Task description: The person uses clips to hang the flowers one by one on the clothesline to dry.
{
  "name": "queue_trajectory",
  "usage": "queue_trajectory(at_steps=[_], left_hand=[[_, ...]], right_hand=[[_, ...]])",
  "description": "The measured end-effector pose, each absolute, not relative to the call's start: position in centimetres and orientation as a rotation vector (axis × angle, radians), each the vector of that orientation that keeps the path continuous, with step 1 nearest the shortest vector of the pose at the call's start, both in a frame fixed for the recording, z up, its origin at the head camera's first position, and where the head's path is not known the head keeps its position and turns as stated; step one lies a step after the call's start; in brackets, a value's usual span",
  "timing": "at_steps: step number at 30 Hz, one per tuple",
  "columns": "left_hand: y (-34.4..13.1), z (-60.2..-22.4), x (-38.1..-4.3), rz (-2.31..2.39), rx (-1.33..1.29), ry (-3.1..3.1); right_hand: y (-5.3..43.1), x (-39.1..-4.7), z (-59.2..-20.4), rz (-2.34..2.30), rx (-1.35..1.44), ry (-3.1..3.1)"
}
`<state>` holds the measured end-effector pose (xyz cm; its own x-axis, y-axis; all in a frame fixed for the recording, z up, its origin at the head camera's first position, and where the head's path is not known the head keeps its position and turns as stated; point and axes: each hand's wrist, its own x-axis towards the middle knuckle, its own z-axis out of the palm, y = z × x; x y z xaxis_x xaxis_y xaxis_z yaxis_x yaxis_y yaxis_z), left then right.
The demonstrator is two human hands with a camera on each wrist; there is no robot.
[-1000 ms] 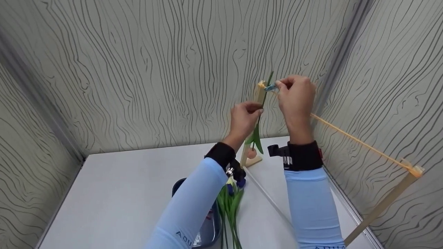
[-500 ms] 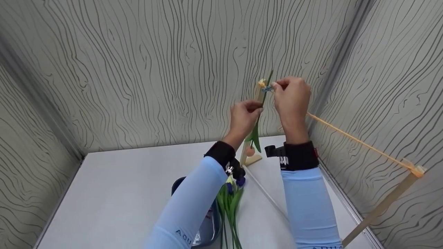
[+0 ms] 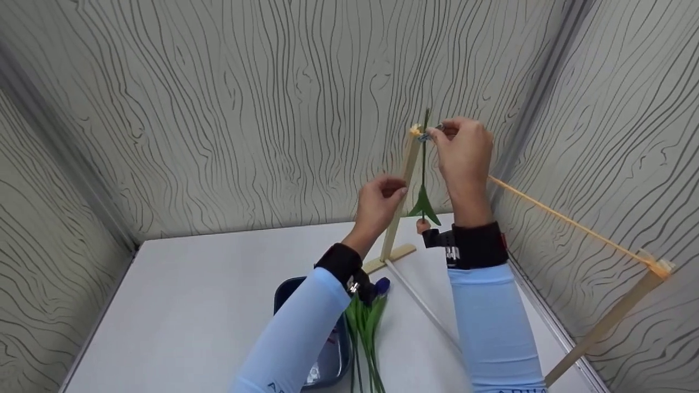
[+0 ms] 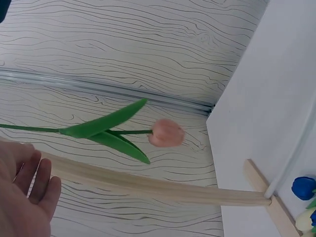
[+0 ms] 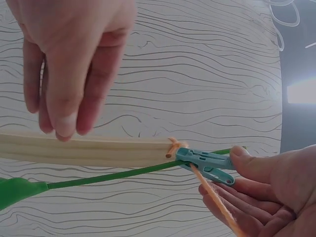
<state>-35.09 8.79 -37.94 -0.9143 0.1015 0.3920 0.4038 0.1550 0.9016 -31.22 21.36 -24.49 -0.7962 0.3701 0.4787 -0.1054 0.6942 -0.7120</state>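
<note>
A pink tulip (image 4: 167,133) hangs head down, its green stem (image 5: 118,175) caught in a light blue clothespin (image 5: 207,159) on the orange cord (image 5: 217,200), close to the top of a wooden post (image 3: 400,210). My right hand (image 3: 465,150) holds the clothespin's handle end, thumb on the upper leg and fingers under the lower one. Beside the post, my left hand (image 3: 378,204) has its fingers loosely bent and holds nothing. In the left wrist view, the tulip's leaves and bloom hang apart from that hand.
The cord runs to a second wooden post (image 3: 606,327) at right. A white rod (image 3: 420,303) extends from the first post's base (image 3: 404,251). Several tulips (image 3: 371,322) lie on the white table (image 3: 191,305) beside a dark blue bin (image 3: 284,289), partly hidden by the left sleeve.
My left hand has let go of the tulip stem and moved down and left. The tulip has swung right and now hangs straight from the clothespin. My right hand stays near the cord.
</note>
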Motion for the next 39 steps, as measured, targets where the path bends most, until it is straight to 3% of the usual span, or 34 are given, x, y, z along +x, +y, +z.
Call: queue_trajectory(at_steps=[20,26,33,39], left_hand=[[3.3,-39.0,-32.6,-1.81,-0.463,-2.239],[0.8,-38.8,-31.9,-1.766,-0.493,-2.225],[-3.1,-39.9,-29.7,-1.556,-0.521,-2.223],[-6.0,-43.0,-28.1,-1.409,-0.512,-2.23]], right_hand=[[22.3,-31.0,-23.8,0.958,-0.229,-2.303],[22.7,-29.1,-24.3,0.934,-0.004,-2.119],[24.9,-28.5,-31.8,0.707,0.573,-1.942],[25.4,-29.5,-40.5,0.754,0.591,-2.118]])
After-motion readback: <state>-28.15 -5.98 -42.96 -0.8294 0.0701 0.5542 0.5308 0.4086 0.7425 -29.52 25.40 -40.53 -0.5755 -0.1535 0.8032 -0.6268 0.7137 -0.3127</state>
